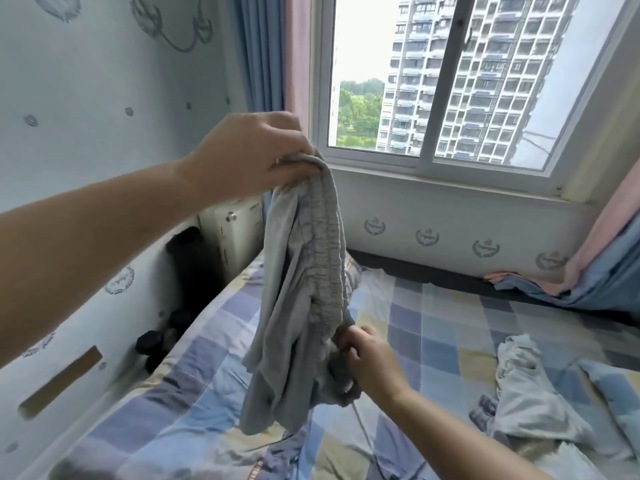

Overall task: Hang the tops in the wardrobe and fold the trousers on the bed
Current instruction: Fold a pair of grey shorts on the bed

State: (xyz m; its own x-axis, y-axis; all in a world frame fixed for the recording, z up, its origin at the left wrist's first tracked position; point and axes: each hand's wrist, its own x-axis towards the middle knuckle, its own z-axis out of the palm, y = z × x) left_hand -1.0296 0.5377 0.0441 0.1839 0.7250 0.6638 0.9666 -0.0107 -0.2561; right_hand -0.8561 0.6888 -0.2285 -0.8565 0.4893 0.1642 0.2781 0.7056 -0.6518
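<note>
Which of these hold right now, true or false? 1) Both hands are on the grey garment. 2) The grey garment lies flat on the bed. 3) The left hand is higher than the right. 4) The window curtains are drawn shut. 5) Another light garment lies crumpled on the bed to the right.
1) True: the left hand grips the top of the grey garment and the right hand pinches it lower down.
2) False: it hangs in the air above the bed.
3) True.
4) False: the curtains are pulled aside and the window shows tower blocks.
5) True: a light garment lies crumpled there.
</note>
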